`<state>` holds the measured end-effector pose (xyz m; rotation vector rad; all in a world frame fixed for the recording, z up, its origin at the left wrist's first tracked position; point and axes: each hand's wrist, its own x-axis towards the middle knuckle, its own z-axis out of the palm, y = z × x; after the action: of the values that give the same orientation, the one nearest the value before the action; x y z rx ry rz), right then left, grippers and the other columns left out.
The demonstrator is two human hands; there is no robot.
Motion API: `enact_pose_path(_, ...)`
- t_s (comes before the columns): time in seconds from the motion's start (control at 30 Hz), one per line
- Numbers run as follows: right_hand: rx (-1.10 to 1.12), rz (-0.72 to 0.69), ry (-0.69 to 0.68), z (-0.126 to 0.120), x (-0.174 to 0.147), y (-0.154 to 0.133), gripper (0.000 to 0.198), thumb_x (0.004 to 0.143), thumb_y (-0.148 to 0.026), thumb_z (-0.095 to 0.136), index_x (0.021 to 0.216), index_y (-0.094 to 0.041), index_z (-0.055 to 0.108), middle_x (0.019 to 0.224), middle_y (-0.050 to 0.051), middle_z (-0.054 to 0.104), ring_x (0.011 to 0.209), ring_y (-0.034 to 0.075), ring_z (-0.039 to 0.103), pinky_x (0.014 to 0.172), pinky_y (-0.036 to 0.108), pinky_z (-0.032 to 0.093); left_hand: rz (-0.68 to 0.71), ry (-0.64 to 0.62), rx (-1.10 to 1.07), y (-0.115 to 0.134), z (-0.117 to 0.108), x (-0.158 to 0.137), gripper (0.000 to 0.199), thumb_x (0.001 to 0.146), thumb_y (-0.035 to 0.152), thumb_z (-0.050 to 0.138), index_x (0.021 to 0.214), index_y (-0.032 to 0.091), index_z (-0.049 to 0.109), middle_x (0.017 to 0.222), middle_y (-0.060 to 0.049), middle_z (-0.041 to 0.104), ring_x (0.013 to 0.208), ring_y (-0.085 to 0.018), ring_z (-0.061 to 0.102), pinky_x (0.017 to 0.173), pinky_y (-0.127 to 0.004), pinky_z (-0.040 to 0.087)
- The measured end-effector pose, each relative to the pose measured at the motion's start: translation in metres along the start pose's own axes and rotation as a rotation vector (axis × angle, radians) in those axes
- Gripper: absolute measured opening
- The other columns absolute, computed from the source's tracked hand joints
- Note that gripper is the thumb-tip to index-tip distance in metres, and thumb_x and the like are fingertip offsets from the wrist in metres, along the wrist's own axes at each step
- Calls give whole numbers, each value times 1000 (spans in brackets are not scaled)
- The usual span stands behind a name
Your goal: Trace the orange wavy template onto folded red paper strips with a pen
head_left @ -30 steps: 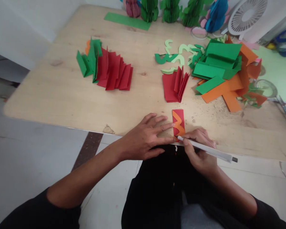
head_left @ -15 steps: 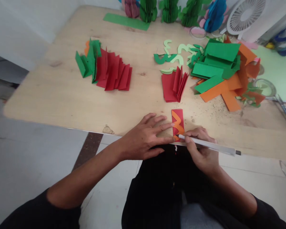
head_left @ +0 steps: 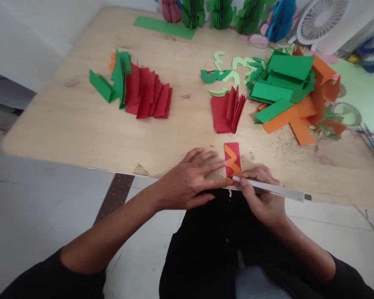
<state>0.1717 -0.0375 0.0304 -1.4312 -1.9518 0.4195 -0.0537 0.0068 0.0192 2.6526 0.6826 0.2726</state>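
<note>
At the table's front edge lies a small red paper rectangle (head_left: 237,154) with a wavy orange paper cutout (head_left: 233,161) on top of it. My left hand (head_left: 193,178) rests with fingers spread, two fingertips pressing on the cutout's left side. In my right hand (head_left: 264,197) is a white pen (head_left: 274,188), held in a writing grip. Its tip touches the lower end of the orange cutout. Just beyond stands a fanned stack of folded red paper (head_left: 226,112).
Folded red strips (head_left: 148,93) and green strips (head_left: 104,87) lie at left. On the right are a pile of green paper (head_left: 289,68) and orange strips (head_left: 302,124), a tape roll (head_left: 347,114) and a cutter (head_left: 373,143). Honeycomb paper figures (head_left: 221,14) and a white fan (head_left: 322,20) stand behind.
The pen's rear end has shifted slightly left, with its tip still at the cutout's lower end. The green folded strip at far left has opened out leftward. My left hand has stayed put.
</note>
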Motion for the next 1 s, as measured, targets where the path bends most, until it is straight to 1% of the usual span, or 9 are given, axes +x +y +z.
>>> enact_pose_path(0.1,-4,18,18,0,1,1,9,87,-21,55,78,-23,57,67,-2,65,65,15,60,60,30,44,-3,1,0,0,0,0,38,92,37,53,129,34,58,147,-6,45,138,-34,32,112,-58,20)
enact_pose_path(0.2,27,33,8,-1,1,0,8,86,-21,55,79,-23,58,69,-1,65,66,15,61,61,30,46,-3,-8,3,0,-1,0,37,92,37,54,129,33,58,147,-6,45,138,-34,32,112,-58,21)
enact_pose_path(0.37,32,5,-24,-1,2,-3,9,86,-19,55,79,-24,58,66,-2,64,64,15,61,62,31,46,-2,9,-3,0,0,0,38,92,37,54,129,34,58,146,-6,46,137,-33,33,112,-58,20)
enact_pose_path(0.6,20,26,9,0,1,0,8,85,-19,56,79,-24,58,67,-2,64,65,15,60,62,31,45,-7,-3,-5,0,0,-1,37,92,37,53,129,34,58,147,-6,45,138,-33,31,113,-58,19)
enact_pose_path(0.73,37,21,-8,-1,2,-1,8,85,-19,55,79,-23,58,66,-2,64,64,15,60,62,31,45,-6,-11,-10,0,-1,0,36,93,37,52,128,32,59,147,-8,45,138,-34,32,112,-59,20)
enact_pose_path(0.87,37,-1,-24,0,3,-4,9,86,-19,55,79,-23,58,66,-2,64,64,15,61,63,32,46,-6,-3,-14,0,-1,0,36,92,37,53,128,33,59,147,-7,45,138,-34,32,112,-59,20)
enact_pose_path(1.0,35,2,-16,-1,4,-3,8,85,-19,55,79,-24,58,65,-2,64,63,15,60,62,32,46,-7,9,-18,0,0,-1,37,92,36,54,128,33,59,147,-7,45,139,-34,31,113,-59,20)
